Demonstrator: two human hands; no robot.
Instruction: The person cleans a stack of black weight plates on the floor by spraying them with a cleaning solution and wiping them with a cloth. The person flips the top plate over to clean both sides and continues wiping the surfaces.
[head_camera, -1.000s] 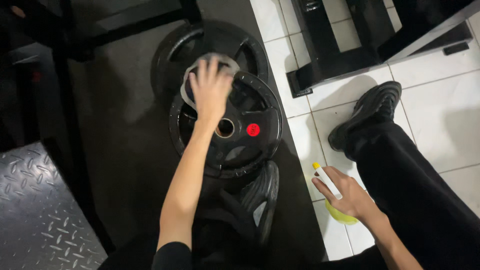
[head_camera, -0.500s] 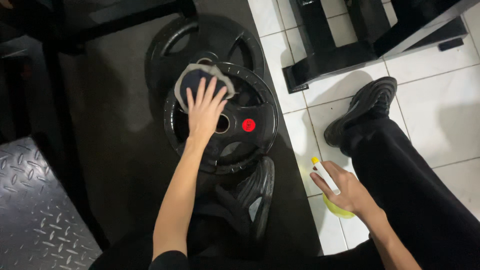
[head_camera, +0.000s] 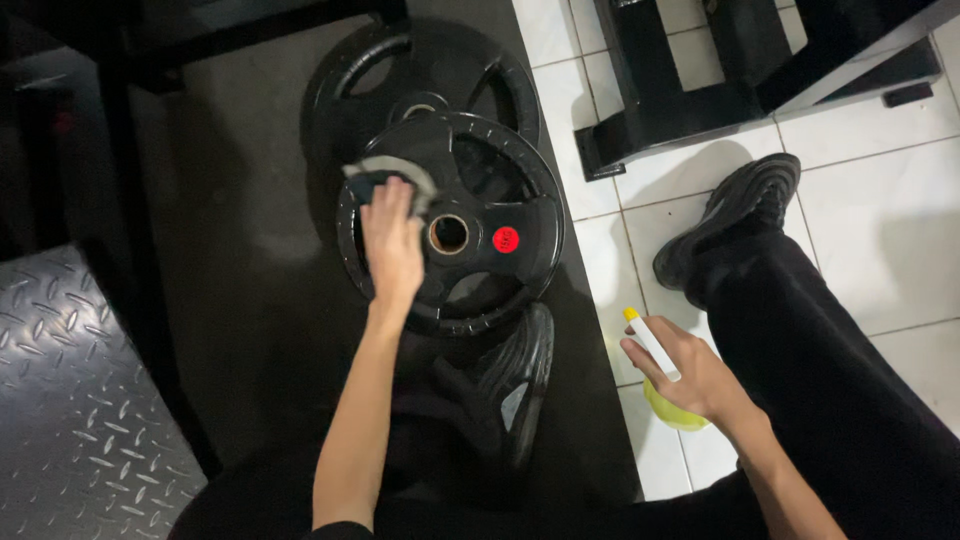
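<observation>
Plate (head_camera: 470, 225): black, red dot by the hub hole, lies flat on top of a bigger plate (head_camera: 420, 75), on the dark mat (head_camera: 230, 260). A 3rd plate (head_camera: 520, 375) sits lower, tilted, partly under your arm.

L hand (head_camera: 392, 245) is palm-down, fingers spread, pressing a grey cloth (head_camera: 385, 175) onto the top plate's upper-left rim. No real grasp, just flat pressure. R hand (head_camera: 690, 375) is wrapped round a yellow spray bottle (head_camera: 670, 405) w/ white nozzle, resting on the white tile (head_camera: 880, 250) just beside your shoe (head_camera: 730, 225).

Risks, as judged from here:
- Top plate rests off-centre on the one below. Hard sideways push w/ cloth may slide it; fingers near the rim or grip slots could get pinched.
- Cloth is held by pressure only, so it may bunch up or slip from under your palm.
- Spray run-off onto tile by your shoe = likely slip hazard.
- Nozzle points roughly toward plates; can't tell if a finger is on the trigger. Stray squeeze would wet the mat.
- Tilted plate near your forearm might tip if bumped.
</observation>
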